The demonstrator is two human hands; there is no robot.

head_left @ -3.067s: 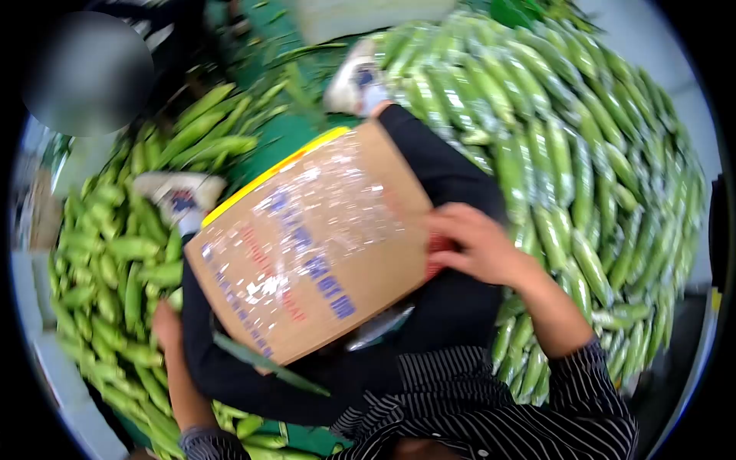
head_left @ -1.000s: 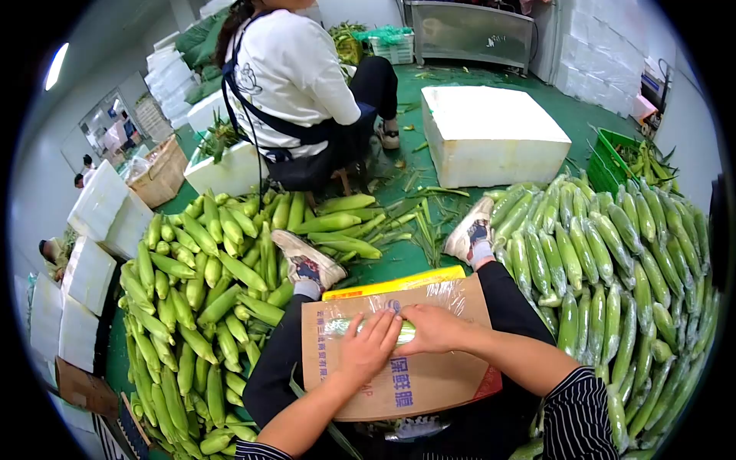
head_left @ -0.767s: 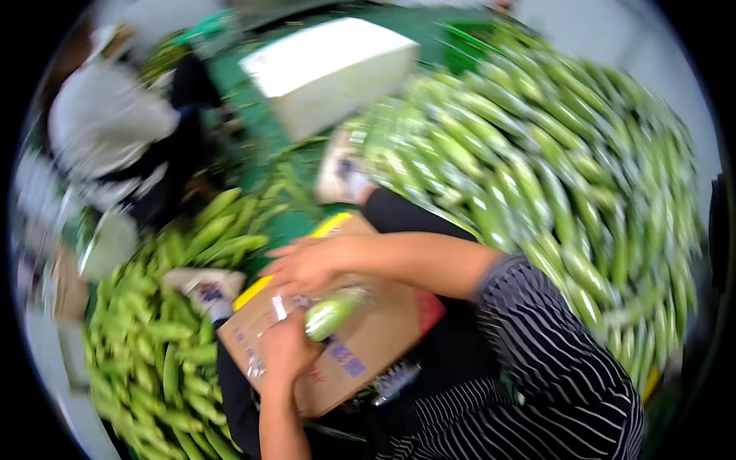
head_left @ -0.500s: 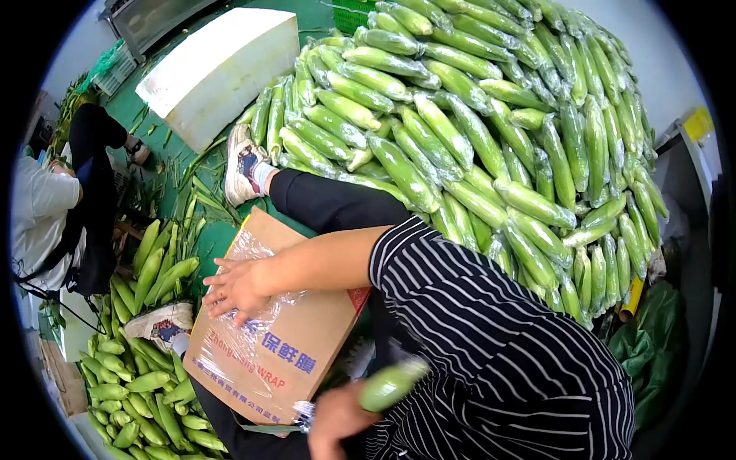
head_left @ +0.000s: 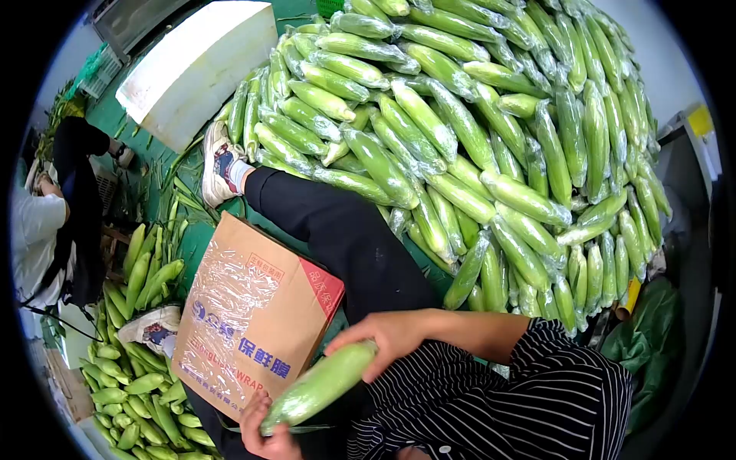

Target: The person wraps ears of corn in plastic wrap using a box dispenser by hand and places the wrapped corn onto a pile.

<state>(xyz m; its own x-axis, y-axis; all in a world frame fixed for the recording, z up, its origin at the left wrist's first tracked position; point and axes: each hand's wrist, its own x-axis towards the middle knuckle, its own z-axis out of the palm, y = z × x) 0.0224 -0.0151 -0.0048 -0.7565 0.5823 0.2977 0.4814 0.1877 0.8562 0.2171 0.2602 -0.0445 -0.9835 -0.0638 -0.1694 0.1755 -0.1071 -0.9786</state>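
Note:
An ear of corn (head_left: 323,383) in its green husk lies slantwise between my two hands, low in the head view, above my lap. My right hand (head_left: 387,337) grips its upper end, with the thumb and fingers around the husk. My left hand (head_left: 268,431) holds the lower end, fingers curled about the tip. The husk looks glossy; I cannot tell whether film fully covers it. Just beyond my hands, a cardboard box (head_left: 287,318) printed "WRAP" rests by my legs, with clear cling film (head_left: 222,307) spread over its top.
A large heap of film-wrapped corn (head_left: 460,138) fills the right side. Unwrapped corn (head_left: 146,376) is piled at lower left. A white foam box (head_left: 199,69) stands at the back. Another person (head_left: 46,222) sits at the far left. Husk scraps litter the green floor (head_left: 201,238).
My right hand has left the film on the box and now grips the corn. My left hand has moved left with the corn. The view has shifted slightly.

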